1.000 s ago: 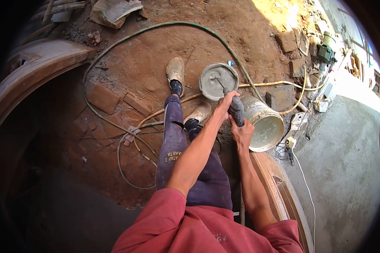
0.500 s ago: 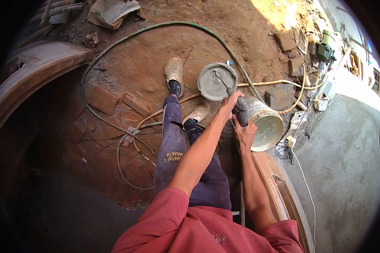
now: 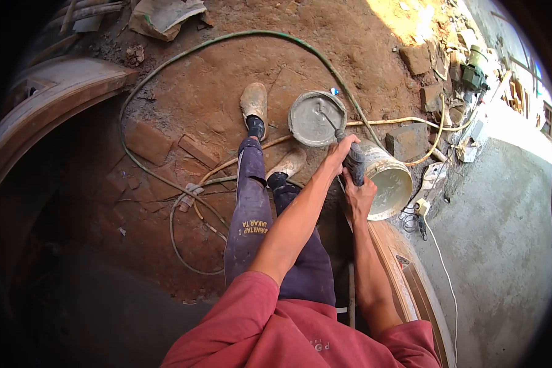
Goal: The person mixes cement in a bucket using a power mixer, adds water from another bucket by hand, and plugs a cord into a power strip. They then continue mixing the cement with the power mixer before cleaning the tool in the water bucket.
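Observation:
My left hand (image 3: 345,150) is wrapped round the front part of a dark power tool (image 3: 354,161). Behind it, my right hand (image 3: 360,195) grips the rear of the same tool. A thin mixing rod (image 3: 329,121) runs from the tool into wet grey mortar (image 3: 310,126), which fills a round bucket (image 3: 292,130) beyond my hands. Beside my right hand lies a large whitish bucket (image 3: 383,216), tipped with its mouth towards me and smeared with grey inside.
A green hose (image 3: 227,38) loops over the brown dirt floor. Yellowish hoses (image 3: 405,121), a grey block (image 3: 406,141) and bricks (image 3: 149,142) lie around. A white cable (image 3: 446,260) crosses the grey concrete. Curved wooden frames (image 3: 61,95) stand at left and lower right.
Both hands and the tool have shifted slightly to the right. The rod now reaches a different spot in the mortar, whose surface swirl has changed.

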### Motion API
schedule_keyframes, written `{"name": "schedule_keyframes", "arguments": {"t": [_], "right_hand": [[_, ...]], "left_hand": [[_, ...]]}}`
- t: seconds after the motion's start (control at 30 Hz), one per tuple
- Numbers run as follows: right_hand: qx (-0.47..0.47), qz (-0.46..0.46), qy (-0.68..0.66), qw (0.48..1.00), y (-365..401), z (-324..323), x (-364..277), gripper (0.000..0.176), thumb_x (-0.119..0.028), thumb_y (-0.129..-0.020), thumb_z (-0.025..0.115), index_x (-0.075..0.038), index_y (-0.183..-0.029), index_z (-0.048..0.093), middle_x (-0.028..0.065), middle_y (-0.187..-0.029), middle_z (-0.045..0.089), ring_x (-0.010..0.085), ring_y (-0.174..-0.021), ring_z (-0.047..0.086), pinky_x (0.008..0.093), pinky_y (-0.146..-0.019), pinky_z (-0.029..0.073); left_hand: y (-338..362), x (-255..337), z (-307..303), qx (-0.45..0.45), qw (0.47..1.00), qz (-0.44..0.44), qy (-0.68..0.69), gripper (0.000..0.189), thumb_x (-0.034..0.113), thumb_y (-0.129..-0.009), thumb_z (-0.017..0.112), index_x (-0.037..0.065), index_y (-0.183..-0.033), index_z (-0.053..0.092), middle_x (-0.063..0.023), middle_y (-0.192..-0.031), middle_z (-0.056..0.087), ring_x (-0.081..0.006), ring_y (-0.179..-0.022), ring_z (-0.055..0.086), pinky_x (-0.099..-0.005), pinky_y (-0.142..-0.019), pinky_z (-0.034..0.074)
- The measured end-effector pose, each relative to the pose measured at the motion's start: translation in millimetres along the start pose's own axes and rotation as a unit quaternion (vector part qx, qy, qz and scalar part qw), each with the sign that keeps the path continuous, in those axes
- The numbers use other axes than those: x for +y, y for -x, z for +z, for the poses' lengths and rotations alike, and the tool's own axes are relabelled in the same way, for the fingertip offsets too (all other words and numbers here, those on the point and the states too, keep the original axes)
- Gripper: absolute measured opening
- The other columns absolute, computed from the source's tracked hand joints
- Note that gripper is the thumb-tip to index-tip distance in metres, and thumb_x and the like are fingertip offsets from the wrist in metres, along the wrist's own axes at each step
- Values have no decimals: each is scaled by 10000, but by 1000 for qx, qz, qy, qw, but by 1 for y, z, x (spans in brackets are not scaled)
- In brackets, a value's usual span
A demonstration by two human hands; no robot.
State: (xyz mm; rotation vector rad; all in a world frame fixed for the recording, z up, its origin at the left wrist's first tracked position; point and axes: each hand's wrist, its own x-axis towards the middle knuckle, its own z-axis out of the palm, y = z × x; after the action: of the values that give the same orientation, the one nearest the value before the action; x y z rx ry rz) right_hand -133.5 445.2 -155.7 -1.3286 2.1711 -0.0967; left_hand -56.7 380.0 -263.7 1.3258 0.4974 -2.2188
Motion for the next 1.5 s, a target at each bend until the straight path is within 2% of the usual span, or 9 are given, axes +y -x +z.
{"name": "schedule_keyframes", "arguments": {"t": [0.1, 0.4, 0.73, 0.8, 0.87, 0.97, 1.2, 1.4, 1.5], "right_hand": [[-1, 16, -26, 1000, 0, -1, -2, 520, -427, -828, 788, 80, -822, 668, 252, -649, 631, 408, -591, 625, 432, -603, 491], [-1, 9, -10, 1000, 1, -7, 2, 519, -430, -838, 778, 80, -866, 683, 250, -660, 638, 384, -587, 627, 427, -613, 492], [5, 7, 23, 1000, 4, -10, 5, 559, -476, -829, 769, 76, -875, 690, 276, -700, 647, 444, -654, 637, 459, -643, 493], [2, 13, 13, 1000, 4, -10, 10, 570, -486, -827, 766, 77, -861, 687, 279, -700, 645, 454, -663, 638, 464, -644, 494], [46, -51, 57, 996, 5, -2, 27, 563, -475, -827, 770, 80, -821, 676, 279, -691, 641, 447, -657, 642, 463, -638, 494], [16, -14, 48, 999, 6, -8, 14, 546, -455, -829, 774, 80, -798, 670, 277, -682, 637, 441, -644, 641, 463, -628, 490], [6, -21, 15, 1000, 10, -11, 19, 513, -433, -835, 774, 68, -797, 674, 267, -674, 637, 446, -636, 631, 462, -619, 487], [-15, -7, 37, 999, 12, -13, 24, 501, -431, -835, 772, 63, -865, 697, 241, -695, 665, 410, -646, 657, 440, -663, 506], [-22, -11, 23, 999, 13, -13, 25, 473, -417, -834, 772, 49, -815, 693, 275, -707, 646, 453, -690, 646, 471, -648, 492]], "left_hand": [[4, 3, 3, -6, 1000, -7, -8, 245, 311, -783, 675, 101, -722, 565, -29, -610, 570, -177, -493, 543, -333, -483, 457], [-1, -7, 8, -8, 1000, -17, -13, 244, 320, -781, 676, 123, -697, 559, -26, -600, 565, -178, -480, 535, -330, -458, 430], [-8, -17, 8, -3, 1000, -21, -13, 252, 331, -782, 672, 124, -698, 555, -28, -599, 564, -181, -473, 532, -350, -467, 440], [-12, -22, 7, -10, 999, -50, 1, 248, 328, -779, 675, 116, -713, 563, -35, -607, 572, -186, -480, 542, -347, -476, 454], [-10, -25, 9, -1, 999, -41, -1, 250, 329, -778, 675, 113, -718, 565, -37, -608, 573, -188, -482, 544, -348, -479, 457], [-8, -23, 7, 1, 999, -32, -1, 255, 332, -776, 676, 107, -725, 567, -40, -610, 575, -191, -487, 548, -347, -484, 463], [1, -31, 9, 7, 1000, -26, 12, 271, 351, -770, 684, 109, -734, 568, -41, -626, 568, -190, -518, 549, -353, -496, 457], [8, -34, 9, 24, 999, -39, 25, 281, 363, -753, 690, 109, -745, 568, -42, -652, 570, -190, -532, 545, -360, -507, 456], [8, -38, 8, 33, 999, -26, 32, 288, 366, -748, 693, 106, -752, 569, -46, -658, 573, -197, -537, 550, -381, -503, 462]]}}
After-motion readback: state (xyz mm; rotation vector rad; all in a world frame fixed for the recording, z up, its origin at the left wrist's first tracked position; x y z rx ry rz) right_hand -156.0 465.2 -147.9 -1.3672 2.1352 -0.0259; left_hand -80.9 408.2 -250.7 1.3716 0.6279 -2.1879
